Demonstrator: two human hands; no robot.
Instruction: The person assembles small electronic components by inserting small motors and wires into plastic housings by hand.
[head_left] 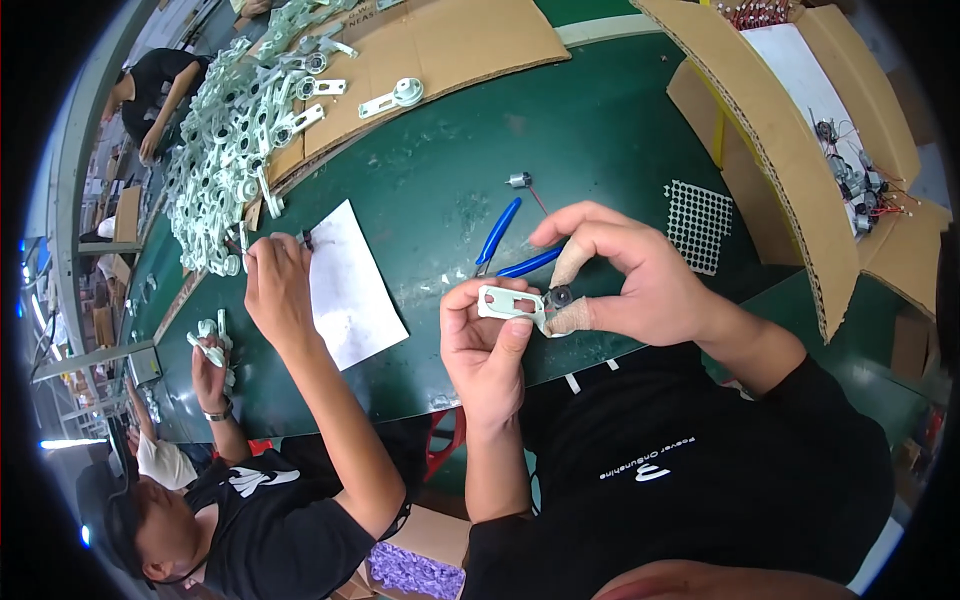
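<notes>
My left hand [482, 350] grips a pale green plastic housing [508, 303], a flat strip with a rectangular slot, between thumb and fingers. My right hand [640, 265], with tan tape wrapped on its thumb and index finger, pinches a small black round part [558, 297] that looks like a motor. It sits at the right end of the housing; whether it is seated in it I cannot tell. Just beyond my hands lie blue-handled pliers [499, 232], partly hidden by my right hand. Behind them is a small silver motor [520, 180] with a red wire.
A perforated grey sheet [700, 226] lies right of my hands. Cardboard boxes [770, 130] at the right hold wired motors [858, 185]. At left, a co-worker reaches over white paper [350, 285]; pale green housings [225, 150] are heaped beyond. One housing [393, 97] lies on flat cardboard.
</notes>
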